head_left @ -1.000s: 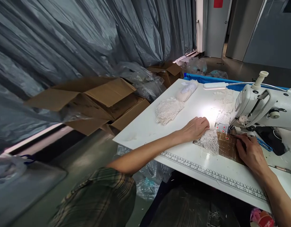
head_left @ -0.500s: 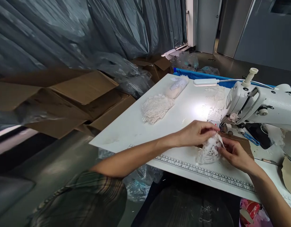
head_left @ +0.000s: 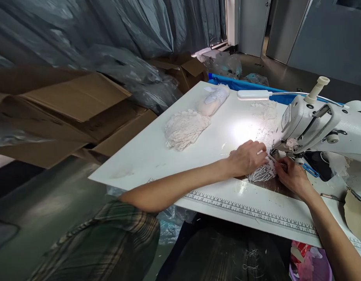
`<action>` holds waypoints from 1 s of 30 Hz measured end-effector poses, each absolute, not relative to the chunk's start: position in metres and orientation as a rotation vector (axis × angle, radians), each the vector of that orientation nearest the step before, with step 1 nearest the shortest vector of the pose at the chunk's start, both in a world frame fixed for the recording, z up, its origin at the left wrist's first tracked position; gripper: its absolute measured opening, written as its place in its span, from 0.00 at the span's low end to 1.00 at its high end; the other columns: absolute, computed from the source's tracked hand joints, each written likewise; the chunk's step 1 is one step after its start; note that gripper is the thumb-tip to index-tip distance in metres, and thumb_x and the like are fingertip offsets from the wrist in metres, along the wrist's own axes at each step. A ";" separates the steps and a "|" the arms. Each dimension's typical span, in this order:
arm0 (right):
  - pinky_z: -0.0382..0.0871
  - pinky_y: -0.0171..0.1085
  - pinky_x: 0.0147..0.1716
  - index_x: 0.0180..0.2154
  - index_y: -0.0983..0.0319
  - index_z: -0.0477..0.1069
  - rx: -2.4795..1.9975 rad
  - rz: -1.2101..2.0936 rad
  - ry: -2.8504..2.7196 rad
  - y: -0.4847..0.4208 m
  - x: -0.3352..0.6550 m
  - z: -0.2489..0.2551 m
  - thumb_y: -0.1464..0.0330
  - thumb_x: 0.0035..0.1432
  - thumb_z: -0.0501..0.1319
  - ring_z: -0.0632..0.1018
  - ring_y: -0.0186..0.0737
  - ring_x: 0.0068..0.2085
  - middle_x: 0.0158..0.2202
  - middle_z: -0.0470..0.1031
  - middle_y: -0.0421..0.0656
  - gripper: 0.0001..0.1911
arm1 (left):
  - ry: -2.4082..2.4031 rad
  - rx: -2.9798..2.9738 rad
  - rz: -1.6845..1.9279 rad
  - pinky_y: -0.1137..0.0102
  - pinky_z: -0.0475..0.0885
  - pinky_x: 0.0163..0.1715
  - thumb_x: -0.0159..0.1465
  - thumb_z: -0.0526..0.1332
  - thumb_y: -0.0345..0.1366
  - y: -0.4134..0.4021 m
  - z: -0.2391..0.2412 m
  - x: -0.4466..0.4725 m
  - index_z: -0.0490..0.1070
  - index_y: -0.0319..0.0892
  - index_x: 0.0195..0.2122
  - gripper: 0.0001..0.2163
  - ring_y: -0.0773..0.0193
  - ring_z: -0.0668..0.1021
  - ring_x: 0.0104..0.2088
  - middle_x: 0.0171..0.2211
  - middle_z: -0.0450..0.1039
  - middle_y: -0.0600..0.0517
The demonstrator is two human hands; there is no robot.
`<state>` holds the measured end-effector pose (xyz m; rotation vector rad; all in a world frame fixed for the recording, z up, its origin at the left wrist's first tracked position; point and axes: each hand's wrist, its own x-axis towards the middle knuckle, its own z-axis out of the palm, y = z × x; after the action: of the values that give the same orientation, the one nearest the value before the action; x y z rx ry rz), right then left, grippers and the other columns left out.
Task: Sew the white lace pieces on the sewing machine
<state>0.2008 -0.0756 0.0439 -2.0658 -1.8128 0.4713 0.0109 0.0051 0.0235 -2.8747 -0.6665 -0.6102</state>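
Observation:
A small piece of white lace [head_left: 261, 173] lies at the needle area of a white sewing machine [head_left: 318, 117]. My left hand [head_left: 248, 158] is closed on the lace's upper left edge, its fingertips close to the presser foot. On the other side, my right hand [head_left: 292, 175] pinches the lace's right edge. The fingertips of both hands are partly hidden. Behind the needle, more lace [head_left: 264, 117] spreads flat over the table. A stack of cream lace pieces [head_left: 186, 128] rests to the left, touching a wrapped, pale bundle [head_left: 213, 100].
The white table [head_left: 133, 164] has a printed ruler [head_left: 245, 212] along its front edge. A white lamp [head_left: 253, 95] shines on the tabletop. Blue thread snips [head_left: 311, 169] lie beside the machine. Open cardboard boxes [head_left: 77, 97] stand at the left, and a purple bin [head_left: 322, 265] sits below the table.
Both hands have moved forward with the lace, from in front of the machine to under its needle area. The lace now lies flatter. The camera view has shifted slightly.

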 end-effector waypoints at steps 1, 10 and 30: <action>0.63 0.37 0.28 0.33 0.58 0.71 -2.039 0.508 -1.802 -0.076 0.201 0.044 0.61 0.58 0.56 0.78 0.44 0.29 0.29 0.78 0.44 0.09 | -0.619 -2.924 -0.600 0.65 0.69 0.37 0.73 0.55 0.40 0.001 0.022 0.011 0.72 0.35 0.43 0.13 0.59 0.75 0.38 0.44 0.74 0.41; 0.63 0.35 0.23 0.35 0.60 0.73 -1.843 0.716 -1.752 -0.083 0.204 0.043 0.50 0.54 0.59 0.71 0.36 0.22 0.23 0.74 0.40 0.20 | -0.315 -3.180 -0.523 0.55 0.66 0.55 0.71 0.58 0.47 0.026 0.026 -0.014 0.69 0.42 0.54 0.17 0.53 0.75 0.54 0.59 0.69 0.41; 0.68 0.36 0.27 0.40 0.58 0.78 -1.790 0.549 -2.125 -0.074 0.221 0.055 0.63 0.61 0.53 0.76 0.39 0.27 0.27 0.78 0.41 0.15 | -0.206 -3.039 -0.865 0.65 0.72 0.42 0.72 0.56 0.34 0.012 0.003 0.000 0.76 0.41 0.36 0.11 0.65 0.79 0.38 0.43 0.80 0.49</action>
<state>0.2212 -0.0738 0.0555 -1.7900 -2.1247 0.5488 0.0001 0.0117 0.0030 -3.0395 -0.2060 -0.8650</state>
